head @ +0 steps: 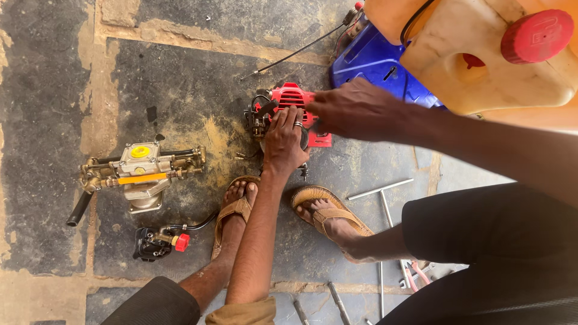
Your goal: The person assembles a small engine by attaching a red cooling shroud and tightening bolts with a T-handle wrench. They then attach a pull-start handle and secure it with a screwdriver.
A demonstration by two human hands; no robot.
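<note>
A small engine with a red slotted cover [290, 96] sits on the stone floor ahead of my sandalled feet. My left hand [285, 142], a ring on one finger, lies over the engine's black near side with its fingers curled on it. From the right, my right hand [355, 109] closes over the red cover's right end. Most of the engine's body is hidden under both hands.
A silver and brass pump with a yellow cap [142, 170] lies at left, a small black part with a red cap [159, 242] below it. A cream tank with a red cap [534, 37] on a blue frame [370, 60] stands behind. T-handle wrenches [383, 194], red-handled pliers [414, 274].
</note>
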